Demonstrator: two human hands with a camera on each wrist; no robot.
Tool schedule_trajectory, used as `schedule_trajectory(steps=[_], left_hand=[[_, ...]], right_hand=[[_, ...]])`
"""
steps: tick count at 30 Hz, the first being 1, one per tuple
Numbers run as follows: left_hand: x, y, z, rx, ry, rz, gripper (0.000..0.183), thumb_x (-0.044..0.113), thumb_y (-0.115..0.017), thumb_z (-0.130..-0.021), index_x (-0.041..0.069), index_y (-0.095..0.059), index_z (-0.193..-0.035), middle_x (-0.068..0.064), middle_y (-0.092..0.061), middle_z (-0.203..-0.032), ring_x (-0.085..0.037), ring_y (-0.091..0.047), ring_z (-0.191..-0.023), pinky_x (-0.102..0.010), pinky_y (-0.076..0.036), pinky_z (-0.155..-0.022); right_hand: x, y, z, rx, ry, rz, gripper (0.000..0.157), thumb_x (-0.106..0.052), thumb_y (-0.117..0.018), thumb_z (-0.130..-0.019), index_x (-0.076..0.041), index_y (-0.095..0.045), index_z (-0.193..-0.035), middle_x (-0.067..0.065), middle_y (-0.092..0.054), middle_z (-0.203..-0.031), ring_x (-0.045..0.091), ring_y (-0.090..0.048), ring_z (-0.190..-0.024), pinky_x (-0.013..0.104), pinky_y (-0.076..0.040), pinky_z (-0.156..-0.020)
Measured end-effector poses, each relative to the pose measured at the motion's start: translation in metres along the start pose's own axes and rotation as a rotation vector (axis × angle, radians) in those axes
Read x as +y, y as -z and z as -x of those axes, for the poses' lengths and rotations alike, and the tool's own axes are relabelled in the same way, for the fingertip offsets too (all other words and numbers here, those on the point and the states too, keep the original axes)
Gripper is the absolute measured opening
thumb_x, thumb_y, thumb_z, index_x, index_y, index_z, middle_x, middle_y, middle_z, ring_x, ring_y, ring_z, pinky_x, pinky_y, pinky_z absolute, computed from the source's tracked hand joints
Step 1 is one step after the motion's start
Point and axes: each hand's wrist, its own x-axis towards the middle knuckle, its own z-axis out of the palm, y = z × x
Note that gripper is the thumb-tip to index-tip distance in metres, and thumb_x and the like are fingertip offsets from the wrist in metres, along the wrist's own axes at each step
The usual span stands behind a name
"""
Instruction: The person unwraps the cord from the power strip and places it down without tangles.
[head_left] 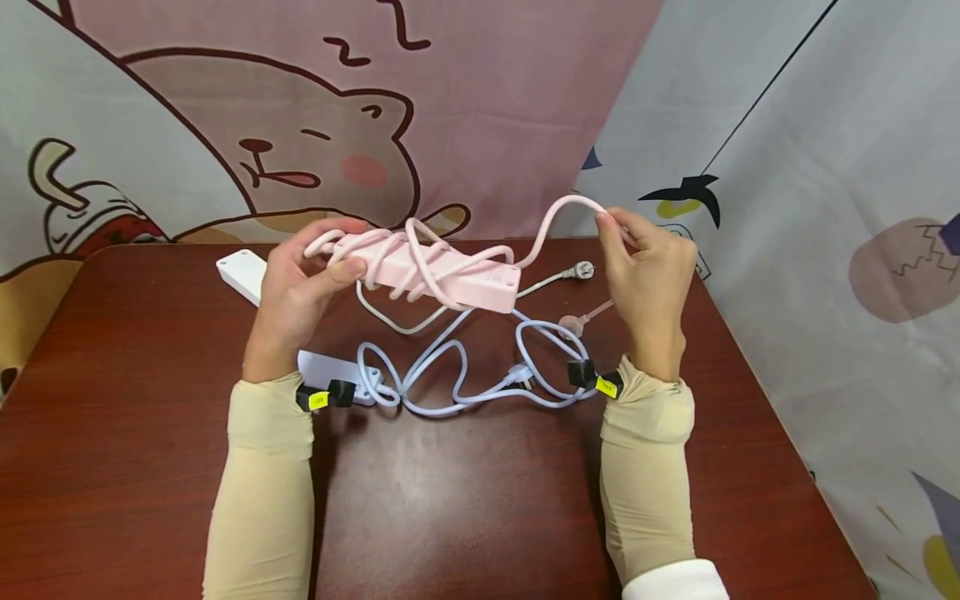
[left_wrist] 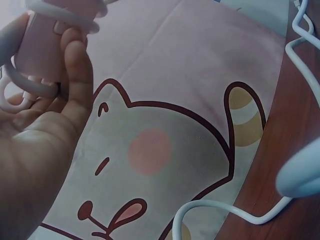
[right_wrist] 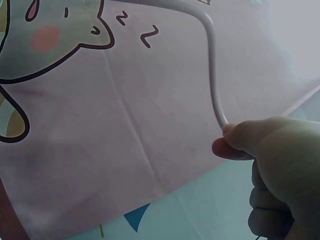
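Note:
A pink power strip [head_left: 480, 287] is held up above the table, its own pink cord wound round it in several loose turns. My left hand [head_left: 288, 287] grips the strip's left end, thumb on the near face; the left wrist view shows the fingers round the strip [left_wrist: 42, 45] and a cord loop by the palm. Off to the right, my right hand [head_left: 651, 271] pinches the pink cord [head_left: 562, 204] between thumb and forefinger. In the right wrist view that cord [right_wrist: 212, 65] arches over and drops to the fingertips. A pink plug [head_left: 572, 325] hangs or lies below the right hand; which, I cannot tell.
On the brown table [head_left: 450, 517] lies a bluish power strip [head_left: 330, 371] with its tangled blue cord [head_left: 457, 408] and plug [head_left: 517, 374]. Behind my left hand is a white power strip [head_left: 243, 273]; a white plug [head_left: 581, 270] lies toward the back. A cartoon-printed curtain [head_left: 510, 125] stands behind.

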Motion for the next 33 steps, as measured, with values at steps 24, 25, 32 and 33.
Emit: schedule_trajectory(steps=[24,25,32,33], left_hand=[[-0.012,0.011,-0.005,0.109,-0.015,-0.376,0.032,0.01,-0.076,-0.091,0.006,-0.069,-0.122,0.01,-0.072,-0.104,-0.005,-0.063,-0.084,-0.016,-0.051,-0.071],[-0.012,0.011,-0.006,0.119,-0.018,-0.384,0.032,0.01,-0.076,-0.091,0.007,-0.069,-0.122,0.011,-0.072,-0.104,-0.004,-0.063,-0.084,-0.015,-0.051,-0.071],[-0.013,0.009,-0.008,0.211,-0.036,-0.398,0.038,0.008,-0.076,-0.09,-0.003,-0.065,-0.125,0.012,-0.07,-0.106,-0.005,-0.063,-0.087,-0.014,-0.051,-0.074],[-0.013,0.009,-0.008,0.228,-0.037,-0.392,0.038,0.008,-0.076,-0.091,-0.003,-0.065,-0.125,0.011,-0.07,-0.106,-0.005,-0.062,-0.087,-0.014,-0.051,-0.074]], right_hand=[[-0.014,0.014,-0.006,0.24,-0.129,-0.188,0.025,-0.024,-0.075,-0.094,0.0,-0.08,-0.095,-0.014,-0.051,-0.064,-0.008,-0.033,-0.055,0.012,-0.023,-0.054],[-0.015,0.016,-0.006,0.242,-0.127,-0.205,0.025,-0.024,-0.075,-0.094,0.001,-0.08,-0.095,-0.017,-0.05,-0.064,-0.006,-0.034,-0.055,0.013,-0.023,-0.054],[-0.024,0.026,-0.005,0.222,-0.094,-0.328,0.021,-0.018,-0.076,-0.092,0.003,-0.08,-0.094,-0.019,-0.054,-0.067,0.001,-0.037,-0.056,0.016,-0.025,-0.054],[-0.024,0.028,-0.005,0.214,-0.091,-0.345,0.02,-0.016,-0.076,-0.092,0.003,-0.08,-0.093,-0.018,-0.055,-0.067,0.001,-0.038,-0.056,0.016,-0.026,-0.055]])
